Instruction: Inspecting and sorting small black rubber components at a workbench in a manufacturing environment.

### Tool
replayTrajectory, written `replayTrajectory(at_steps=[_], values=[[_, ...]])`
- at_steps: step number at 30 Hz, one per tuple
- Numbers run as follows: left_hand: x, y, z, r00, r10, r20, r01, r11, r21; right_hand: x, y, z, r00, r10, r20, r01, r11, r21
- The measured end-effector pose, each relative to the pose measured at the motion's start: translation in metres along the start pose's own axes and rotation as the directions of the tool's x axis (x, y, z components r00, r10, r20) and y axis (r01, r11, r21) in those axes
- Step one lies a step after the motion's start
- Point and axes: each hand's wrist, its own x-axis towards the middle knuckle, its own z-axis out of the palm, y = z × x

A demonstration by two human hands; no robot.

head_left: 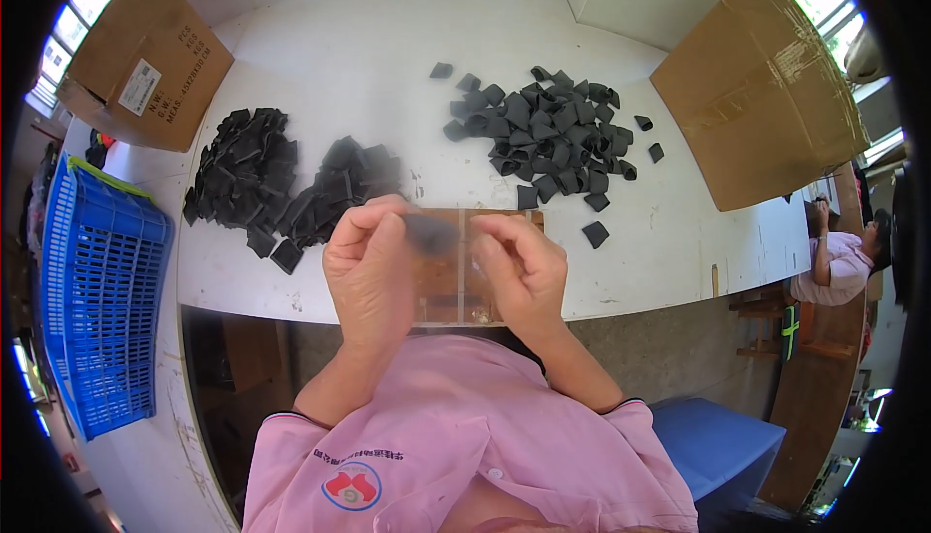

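Dark-grey piece (433, 233), long axis roughly sideways, toward right hand (527, 269)

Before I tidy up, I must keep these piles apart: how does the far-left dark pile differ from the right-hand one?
The far-left pile is denser, with flat-looking pieces; the right-hand pile is looser, with curled pieces and strays. The far-left pile looks blacker, the right-hand pile greyer. Both hold small dark pieces on the white tabletop.

The head camera looks down at nearby hands (367, 269) (531, 266).
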Motion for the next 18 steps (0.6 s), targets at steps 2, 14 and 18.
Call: replayTrajectory(at_steps=[2,14,18], values=[[-0.002,-0.001,0.004,1.0,-0.014,-0.013,0.014,0.998,0.066,0.0,0.0,-0.004,0.987,0.162,0.014,-0.162,0.974,0.158],[-0.015,-0.011,-0.014,0.997,-0.033,-0.076,0.047,0.981,0.188,0.011,0.015,0.004,0.885,-0.374,0.275,0.463,0.768,-0.443],[-0.014,-0.011,-0.018,1.0,-0.018,-0.023,0.023,0.97,0.243,0.017,0.021,0.004,0.862,-0.395,0.318,0.5,0.769,-0.399]])
